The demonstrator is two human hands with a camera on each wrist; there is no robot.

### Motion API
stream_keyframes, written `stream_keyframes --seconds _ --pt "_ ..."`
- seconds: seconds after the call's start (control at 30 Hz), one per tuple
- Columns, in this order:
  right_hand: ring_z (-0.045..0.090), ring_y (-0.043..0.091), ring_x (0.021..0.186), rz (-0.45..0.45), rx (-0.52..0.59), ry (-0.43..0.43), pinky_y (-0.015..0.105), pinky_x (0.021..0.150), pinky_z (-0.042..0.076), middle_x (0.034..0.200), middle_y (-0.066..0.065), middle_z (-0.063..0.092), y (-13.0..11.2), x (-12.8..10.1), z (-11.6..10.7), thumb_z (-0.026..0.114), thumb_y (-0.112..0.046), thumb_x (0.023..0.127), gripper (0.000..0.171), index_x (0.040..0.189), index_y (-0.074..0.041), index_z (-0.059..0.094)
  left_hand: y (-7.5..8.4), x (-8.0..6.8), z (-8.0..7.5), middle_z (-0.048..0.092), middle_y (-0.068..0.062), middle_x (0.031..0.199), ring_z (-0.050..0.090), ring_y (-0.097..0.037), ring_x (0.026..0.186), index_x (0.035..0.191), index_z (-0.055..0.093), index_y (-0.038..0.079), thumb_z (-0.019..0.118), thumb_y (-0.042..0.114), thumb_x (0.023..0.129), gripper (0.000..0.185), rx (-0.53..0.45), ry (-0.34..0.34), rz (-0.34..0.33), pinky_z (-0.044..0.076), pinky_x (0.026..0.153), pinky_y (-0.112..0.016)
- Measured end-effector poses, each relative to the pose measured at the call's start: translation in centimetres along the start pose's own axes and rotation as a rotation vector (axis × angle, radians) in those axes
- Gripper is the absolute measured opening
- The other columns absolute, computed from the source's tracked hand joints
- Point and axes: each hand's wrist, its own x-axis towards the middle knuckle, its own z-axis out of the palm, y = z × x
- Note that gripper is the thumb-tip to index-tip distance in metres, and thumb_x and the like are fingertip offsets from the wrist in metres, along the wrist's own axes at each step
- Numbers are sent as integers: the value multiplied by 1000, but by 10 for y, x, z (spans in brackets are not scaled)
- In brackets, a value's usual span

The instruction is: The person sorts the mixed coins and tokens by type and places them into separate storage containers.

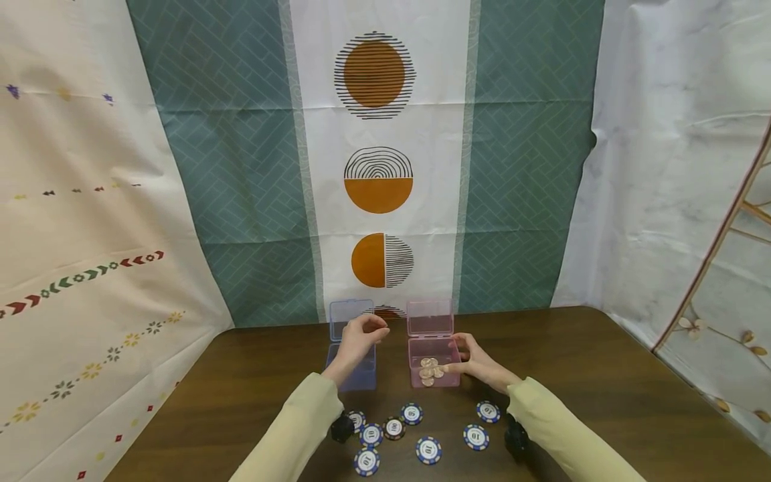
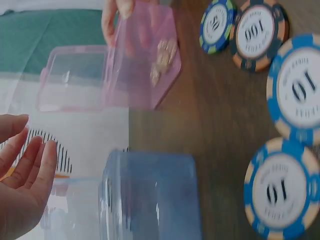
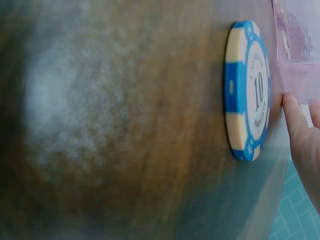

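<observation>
Head view: I have the left hand (image 1: 359,335) loosely curved, empty, near the blue box (image 1: 361,383); the right hand (image 1: 480,365) touches the pink box (image 1: 452,382) — probably steadying it, though I can't tell whether it pinches. Gold coins (image 1: 428,372) lie inside; chips (image 1: 428,450) sit in front, within reach.

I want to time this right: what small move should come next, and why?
Probably lower the left hand to one of the chips nearest the blue box. That hand looks empty, the chips lie loose on the table, and the blue box stands open; the right hand is at the pink box.
</observation>
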Motion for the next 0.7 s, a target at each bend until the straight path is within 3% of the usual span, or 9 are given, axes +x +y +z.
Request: stream_keyframes --seconds 0.4,0.57,0.7 --pt "35 36 111 19 -20 3 52 88 32 126 17 34 2 1 0 72 -21 75 73 129 -3 26 -18 -4 -40 64 -7 84 61 -22 78 89 64 -1 72 4 75 18 110 120 21 48 63 -32" --pt "34 38 113 23 -14 1 54 90 30 126 17 33 1 0 1 72 -21 75 74 130 -4 26 -27 -8 -55 62 -6 90 57 -26 89 91 64 2 74 8 74 21 172 151 3 44 72 -39" --pt "34 38 114 22 -10 1 55 90 30 126 17 33 1 0 1 72 -20 75 73 130 -4 26 -36 -12 -64 58 -8 99 51 -30 96 97 62 2 75 10 74 27 199 139 -22 39 81 -43"
